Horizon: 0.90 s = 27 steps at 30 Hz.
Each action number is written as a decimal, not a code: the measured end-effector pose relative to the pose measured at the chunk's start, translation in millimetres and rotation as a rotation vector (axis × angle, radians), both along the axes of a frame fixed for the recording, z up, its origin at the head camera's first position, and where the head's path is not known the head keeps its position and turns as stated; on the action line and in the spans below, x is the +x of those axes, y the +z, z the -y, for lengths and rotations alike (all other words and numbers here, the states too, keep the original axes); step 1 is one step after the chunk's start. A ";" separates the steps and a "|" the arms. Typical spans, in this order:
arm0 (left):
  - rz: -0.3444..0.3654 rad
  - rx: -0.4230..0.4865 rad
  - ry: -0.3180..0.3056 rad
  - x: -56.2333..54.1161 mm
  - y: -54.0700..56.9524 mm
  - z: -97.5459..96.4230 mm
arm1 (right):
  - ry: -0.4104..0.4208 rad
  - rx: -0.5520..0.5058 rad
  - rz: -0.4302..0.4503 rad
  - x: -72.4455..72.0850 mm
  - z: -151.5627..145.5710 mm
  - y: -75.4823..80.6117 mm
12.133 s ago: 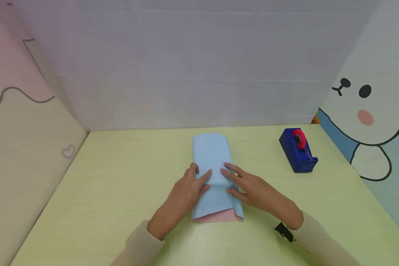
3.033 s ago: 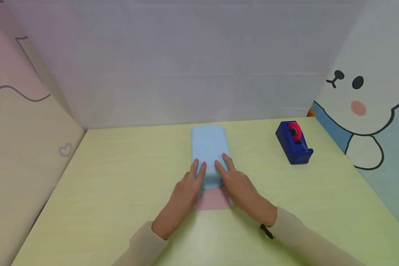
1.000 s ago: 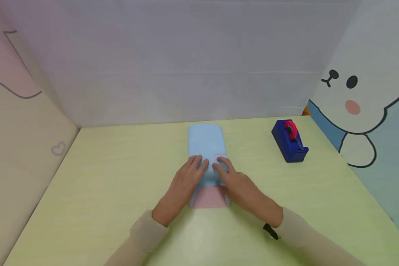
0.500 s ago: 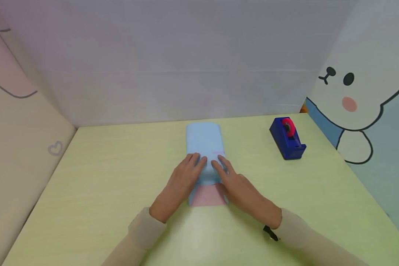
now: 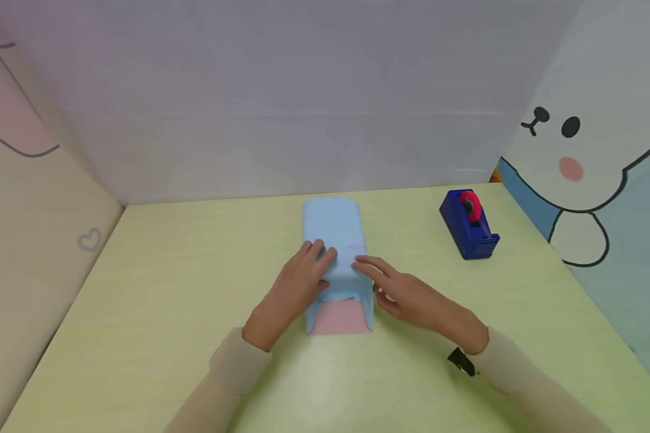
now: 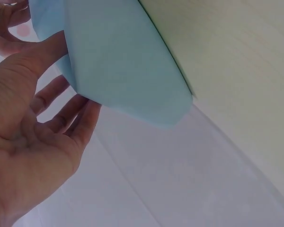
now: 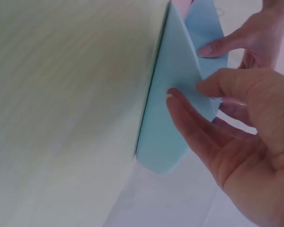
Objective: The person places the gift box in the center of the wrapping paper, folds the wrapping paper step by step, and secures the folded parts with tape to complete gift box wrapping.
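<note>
A box-shaped package (image 5: pixel 333 219) in light blue paper lies lengthwise before me on the table. Its near end is unfolded, and pink inner paper (image 5: pixel 338 319) shows between two blue side flaps. My left hand (image 5: pixel 298 279) holds the left side near this end, fingers bent over the top and thumb against the end fold, as the left wrist view shows on the blue paper (image 6: pixel 118 56). On the right, my right hand (image 5: pixel 411 294) touches the upper edge and side with its fingertips; in the right wrist view they lie against the blue side (image 7: pixel 161 127). What is inside is hidden.
A dark blue tape dispenser (image 5: pixel 468 225) with a red roll stands at the back right of the pale yellow-green table (image 5: pixel 206 258). A grey-white wall (image 5: pixel 281 120) borders the far edge. Panels with cartoon drawings (image 5: pixel 579 162) close off both sides.
Both hands first flattened the paper, then pressed at the near end. In the last half second my right hand has moved to the right, baring more of the end; the left stays.
</note>
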<state>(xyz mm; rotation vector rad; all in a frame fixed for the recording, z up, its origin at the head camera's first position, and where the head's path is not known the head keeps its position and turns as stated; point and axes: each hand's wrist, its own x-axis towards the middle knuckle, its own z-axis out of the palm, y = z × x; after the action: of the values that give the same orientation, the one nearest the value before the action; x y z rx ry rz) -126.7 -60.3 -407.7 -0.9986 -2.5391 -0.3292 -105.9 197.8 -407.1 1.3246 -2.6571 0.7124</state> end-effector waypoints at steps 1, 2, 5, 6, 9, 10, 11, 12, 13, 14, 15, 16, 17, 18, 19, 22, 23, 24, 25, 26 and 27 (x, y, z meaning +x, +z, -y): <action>0.009 0.011 -0.005 -0.5 0.7 0.3 | 0.007 0.003 0.013 -0.8 -0.3 0.4; 0.016 0.020 -0.009 -1.2 1.0 0.6 | 0.015 0.003 0.024 -1.5 -0.4 0.8; 0.028 0.038 -0.018 -2.5 1.5 1.3 | 0.026 0.004 0.052 -3.6 -0.3 1.7; 0.029 0.039 -0.019 -2.7 1.5 1.5 | 0.027 0.002 0.057 -4.2 0.0 2.0; 0.032 0.038 -0.019 -2.7 1.7 1.9 | 0.025 -0.004 0.066 -6.3 2.3 2.1; 0.031 0.036 -0.018 -2.2 1.7 2.1 | 0.020 -0.006 0.065 -6.8 3.6 2.2; 0.032 0.035 -0.017 -2.0 1.5 2.2 | 0.013 -0.007 0.062 -7.1 4.9 1.9; 0.032 0.035 -0.016 -1.7 1.3 2.3 | 0.002 -0.008 0.058 -7.3 6.7 1.9; 0.034 0.035 -0.016 -1.4 1.3 2.4 | -0.011 -0.009 0.051 -7.4 8.3 1.5; 0.036 0.035 -0.014 -1.0 1.3 2.4 | -0.023 -0.010 0.045 -7.5 10.0 0.9; 0.037 0.034 -0.013 -0.8 1.1 2.3 | -0.038 -0.009 0.037 -7.2 11.8 0.5; 0.037 0.032 -0.012 -0.5 0.9 2.2 | -0.054 -0.009 0.029 -6.8 13.4 -0.1; 0.040 0.031 -0.010 -0.4 0.8 2.0 | -0.069 -0.010 0.021 -6.5 15.0 -0.9; 0.040 0.029 -0.008 -0.2 0.7 1.8 | -0.083 -0.011 0.011 -6.1 16.7 -1.6; 0.037 0.025 -0.005 -0.1 0.6 1.7 | -0.096 -0.010 0.001 -5.8 18.3 -2.6; 0.027 0.014 0.001 -0.2 -0.2 1.2 | -0.134 -0.008 -0.035 -4.6 22.6 -4.8; 0.025 0.012 0.001 -0.4 -0.5 0.9 | -0.145 -0.008 -0.048 -4.2 23.8 -5.4; 0.022 0.009 0.001 -0.5 -0.8 0.8 | -0.156 -0.006 -0.060 -4.0 24.7 -5.9; 0.020 0.007 0.002 -0.7 -1.1 0.6 | -0.165 -0.005 -0.071 -3.8 25.5 -6.6; 0.020 0.007 0.001 -0.9 -1.1 0.3 | -0.171 -0.006 -0.080 -3.7 26.0 -6.8; 0.019 0.007 0.001 -1.0 -1.0 0.1 | -0.177 -0.007 -0.089 -3.7 26.4 -7.1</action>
<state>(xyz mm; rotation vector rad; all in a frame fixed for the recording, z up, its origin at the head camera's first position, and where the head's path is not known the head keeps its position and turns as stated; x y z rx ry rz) -127.7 -60.5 -408.7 -0.9960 -2.5535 -0.3493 -109.7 171.3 -414.2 1.0755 -2.6555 0.6247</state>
